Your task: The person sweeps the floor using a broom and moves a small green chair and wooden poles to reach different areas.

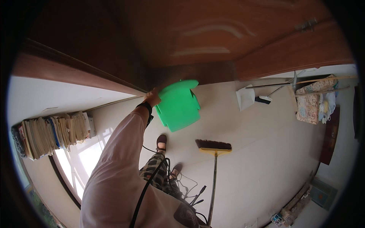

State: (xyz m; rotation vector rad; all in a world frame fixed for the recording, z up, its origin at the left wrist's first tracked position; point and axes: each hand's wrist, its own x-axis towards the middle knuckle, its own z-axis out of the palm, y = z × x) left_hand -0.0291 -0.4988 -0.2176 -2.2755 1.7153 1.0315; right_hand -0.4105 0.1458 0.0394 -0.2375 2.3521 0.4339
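My left hand (153, 97), with a dark band on its wrist, reaches forward and is closed on the upper left edge of a small green plastic chair (178, 108). The chair is by the dark wooden furniture ahead, and its legs are hidden from above. My right hand does not show. To the right of my feet, a broom (215, 150) with a yellow head and dark bristles rests on the floor. Its handle runs down toward the lower edge of the view, and what holds its upper end is out of sight.
A brown wooden cabinet (201, 38) fills the far side. Stacked papers (57, 133) stand at the left. A white dustpan (245, 98) and a small black brush (263, 99) lie at the far right, near a patterned cushion (308, 108). Dark cables (150, 178) hang before my body.
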